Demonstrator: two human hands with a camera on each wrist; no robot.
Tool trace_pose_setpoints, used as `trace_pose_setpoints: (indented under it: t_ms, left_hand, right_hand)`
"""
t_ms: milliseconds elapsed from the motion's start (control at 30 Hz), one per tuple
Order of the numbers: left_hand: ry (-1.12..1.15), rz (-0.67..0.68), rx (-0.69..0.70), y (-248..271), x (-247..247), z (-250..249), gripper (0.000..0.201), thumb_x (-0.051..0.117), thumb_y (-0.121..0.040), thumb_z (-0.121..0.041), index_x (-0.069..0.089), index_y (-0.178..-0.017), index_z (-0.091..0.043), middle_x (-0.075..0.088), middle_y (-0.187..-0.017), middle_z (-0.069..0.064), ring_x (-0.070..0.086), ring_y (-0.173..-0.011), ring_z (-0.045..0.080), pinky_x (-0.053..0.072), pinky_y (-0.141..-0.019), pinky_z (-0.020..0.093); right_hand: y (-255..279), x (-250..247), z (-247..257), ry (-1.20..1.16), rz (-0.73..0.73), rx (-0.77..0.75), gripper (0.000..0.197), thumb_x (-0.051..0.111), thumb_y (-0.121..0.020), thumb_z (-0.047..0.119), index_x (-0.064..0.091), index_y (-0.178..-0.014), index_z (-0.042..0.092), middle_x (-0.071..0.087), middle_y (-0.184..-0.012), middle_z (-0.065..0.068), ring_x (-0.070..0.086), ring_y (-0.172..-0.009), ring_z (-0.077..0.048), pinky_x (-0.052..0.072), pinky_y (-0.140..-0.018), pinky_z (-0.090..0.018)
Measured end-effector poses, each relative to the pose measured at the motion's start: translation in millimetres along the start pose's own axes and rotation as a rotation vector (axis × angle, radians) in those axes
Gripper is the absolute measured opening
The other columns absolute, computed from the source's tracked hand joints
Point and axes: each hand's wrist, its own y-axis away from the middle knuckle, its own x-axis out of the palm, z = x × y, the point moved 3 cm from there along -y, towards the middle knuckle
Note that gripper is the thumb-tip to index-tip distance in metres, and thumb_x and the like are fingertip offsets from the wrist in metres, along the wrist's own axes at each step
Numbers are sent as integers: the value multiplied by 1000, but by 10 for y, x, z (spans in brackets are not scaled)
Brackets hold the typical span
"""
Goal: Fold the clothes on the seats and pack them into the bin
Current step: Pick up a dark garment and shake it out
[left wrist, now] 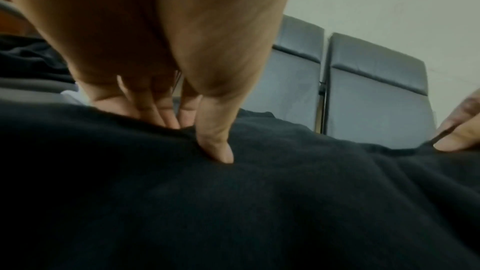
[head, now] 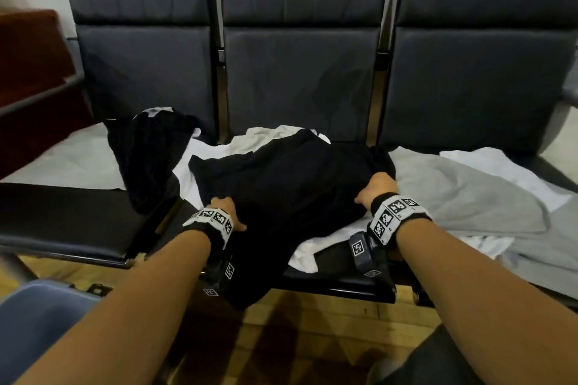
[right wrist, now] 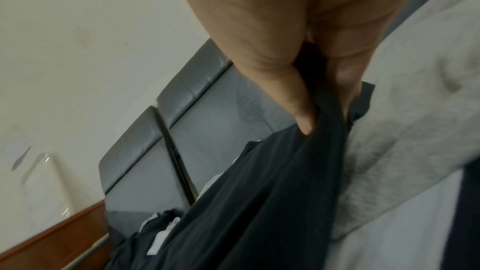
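A black garment lies spread over the middle seat, its lower part hanging off the front edge. My left hand pinches its left edge, thumb on top and fingers tucked behind the cloth. My right hand grips the right edge; the right wrist view shows thumb and fingers bunching the black fabric. Under it lies a white garment. A grey garment covers the right seat, and a second black garment is crumpled on the left seat.
Three dark padded seats stand in a row against a pale wall. More white cloth lies at the far right, a pale sheet on the left seat. A blurred blue shape sits low left over the wooden floor.
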Motion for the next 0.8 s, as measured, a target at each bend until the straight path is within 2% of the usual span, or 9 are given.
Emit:
trace_pose_setpoints:
  t_ms: [167,233,300,367,433,533,633,733,800]
  left_hand:
    - [-153,62,119,116,-85,-162,43,62,-91,-34,59,-124,-7,59,-128,10,57,-118,26,46,-98,33]
    - [-129,73,163,235,-175,-212,39,60,-93,-29,59,-123,-4,61,-126,11,58,-116,27,46,-99,34]
    - [-99,84,231,354,-258,-239,31,59,-93,-24,62,-114,-2,66,-115,13,64,-103,27,49,-93,35]
    - [-70,135,314,439,-290,-244,17,61,-91,-22,64,-95,-6,70,-93,15,64,-79,23,52,-80,33]
    - [44,282,382,526,-250,-248,14,67,-87,-22,60,-76,-16,65,-73,8,57,-65,16,50,-68,27]
    - [191,519,431,700,-147,-353,16,73,-83,-25,60,-76,-18,62,-68,-1,61,-68,11,51,-69,23]
    - [139,354,467,577,-159,-455,25,67,-87,-38,64,-86,-13,68,-74,-4,65,-70,10,52,-75,25]
    - [178,83,427,230,-303,-527,25,61,-90,-35,60,-74,-17,67,-72,-3,63,-67,12,51,-78,26]
    - [220,-1,361,3,-396,-547,24,61,-89,-32,58,-69,-20,63,-64,-5,60,-65,12,48,-71,25]
  right_hand:
    - [-83,9,-155,-103,60,37,28,73,-85,23,66,-102,2,67,-106,-16,64,-103,-34,54,-84,-35]
    - [-134,6,-168,-348,20,16,11,67,-89,22,64,-87,11,67,-100,-15,66,-95,-37,58,-82,-45]
    - [-205,24,-175,-620,8,39,13,65,-88,18,58,-77,18,62,-92,-11,66,-91,-40,58,-76,-55]
    - [-218,-16,-111,-765,-63,17,17,67,-86,17,57,-74,25,62,-87,-6,66,-92,-36,58,-77,-56]
    - [-132,-94,14,-849,-102,-41,23,67,-83,9,59,-76,28,65,-90,-5,67,-92,-34,57,-81,-53]
    - [-33,-127,137,-947,-63,-109,34,62,-76,-5,63,-77,29,66,-91,-8,67,-95,-37,56,-84,-56]
    - [-12,-83,152,-985,13,-92,33,57,-75,-7,66,-80,24,67,-94,-13,66,-97,-39,54,-86,-56]
    - [-38,0,93,-954,95,-50,21,60,-78,-3,69,-91,11,68,-98,-21,66,-101,-41,55,-89,-53]
    - [-107,74,27,-886,92,-51,14,69,-71,5,70,-84,12,70,-93,-19,67,-97,-41,55,-89,-52]
